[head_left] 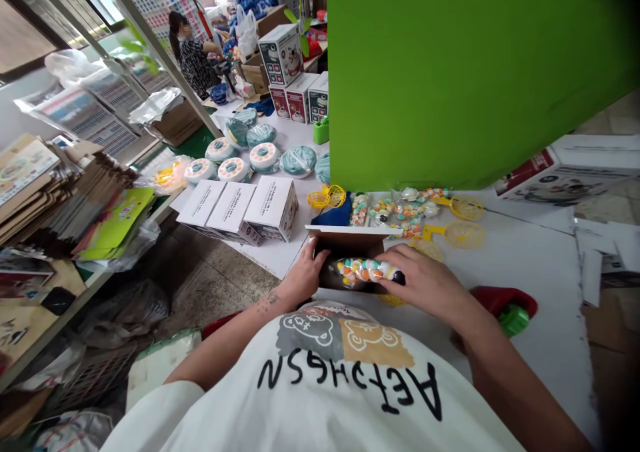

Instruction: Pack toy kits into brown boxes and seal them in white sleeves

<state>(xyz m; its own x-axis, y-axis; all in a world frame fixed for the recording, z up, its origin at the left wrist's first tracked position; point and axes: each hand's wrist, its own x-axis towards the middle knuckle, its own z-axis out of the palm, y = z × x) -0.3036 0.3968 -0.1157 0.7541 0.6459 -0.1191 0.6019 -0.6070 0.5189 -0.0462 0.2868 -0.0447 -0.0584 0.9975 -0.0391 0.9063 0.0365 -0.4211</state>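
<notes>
An open cardboard box (350, 239) stands at the near edge of the white table (525, 272), right in front of me. My left hand (303, 275) grips the box's left side, fingers curled round its wall. My right hand (425, 279) holds a clear bag of small orange, teal and white balls (365, 269) and presses it into the box's mouth. More bags of the same balls (400, 209) and yellow plastic rings (463, 233) lie just behind the box.
A tall green panel (475, 72) rises behind the table. Three closed white boxes (240, 209) stand to the left, round teal toys (250, 155) behind them. Flat cardboard (45, 185) is stacked on a left shelf. A person (193, 55) works far back.
</notes>
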